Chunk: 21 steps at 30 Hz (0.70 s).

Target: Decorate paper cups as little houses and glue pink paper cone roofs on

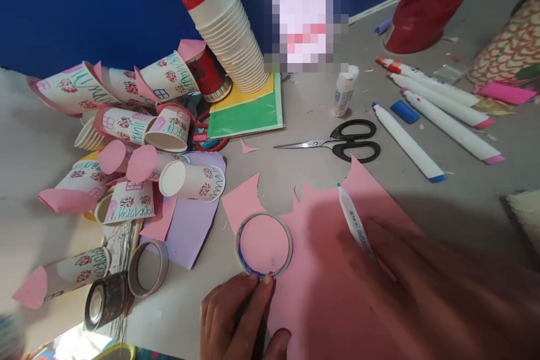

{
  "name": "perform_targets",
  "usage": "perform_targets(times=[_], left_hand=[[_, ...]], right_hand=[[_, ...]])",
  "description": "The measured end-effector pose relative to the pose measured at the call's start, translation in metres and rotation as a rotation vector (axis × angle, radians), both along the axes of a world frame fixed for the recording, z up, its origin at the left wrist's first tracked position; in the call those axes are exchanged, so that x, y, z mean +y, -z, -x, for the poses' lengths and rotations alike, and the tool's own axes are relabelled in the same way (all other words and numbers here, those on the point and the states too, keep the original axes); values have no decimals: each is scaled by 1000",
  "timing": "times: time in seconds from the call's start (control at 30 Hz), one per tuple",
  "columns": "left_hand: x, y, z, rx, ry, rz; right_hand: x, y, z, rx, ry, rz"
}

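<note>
A pink sheet of paper (320, 259) with curved cut-outs along its far edge lies in front of me. On it rests a tape ring (291, 242), its inner edge partly blue. The fingertips of my left hand (240, 315) hold the ring's near rim down; the thumb lies lower on the paper. My right hand (405, 275) is closed around a white marker (352, 216), uncapped, its teal tip pointing away from me above the paper's far edge. Black-handled scissors (337, 143) lie beyond the sheet, blades to the left.
Decorated paper cups (126, 199) with pink paper pieces cluster at left. A tall cup stack (236, 39) stands on green paper (248, 118). Loose markers (451, 124), a glue bottle (345, 90) and a red container (422, 17) are farther right. Tape rolls (147, 273) sit left.
</note>
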State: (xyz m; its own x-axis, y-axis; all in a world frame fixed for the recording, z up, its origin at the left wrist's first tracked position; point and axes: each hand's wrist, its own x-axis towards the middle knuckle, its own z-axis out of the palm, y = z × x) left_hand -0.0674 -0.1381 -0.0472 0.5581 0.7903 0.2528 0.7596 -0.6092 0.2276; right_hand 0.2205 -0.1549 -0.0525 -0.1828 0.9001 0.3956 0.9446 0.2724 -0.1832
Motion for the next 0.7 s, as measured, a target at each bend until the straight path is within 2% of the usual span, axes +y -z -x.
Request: perform_targets(times=[0.17, 0.33, 0.47, 0.7], left_hand=[[0, -3, 1, -9, 51, 42], [0, -6, -1, 17, 92, 56], [2, -11, -5, 43, 98, 49], [0, -11, -7, 4, 88, 81]], right_hand=[[5, -17, -5, -105, -120, 136], [8, -17, -12, -126, -208, 64], [10, -17, -15, -225, -237, 105], [21, -31, -11, -220, -251, 32]])
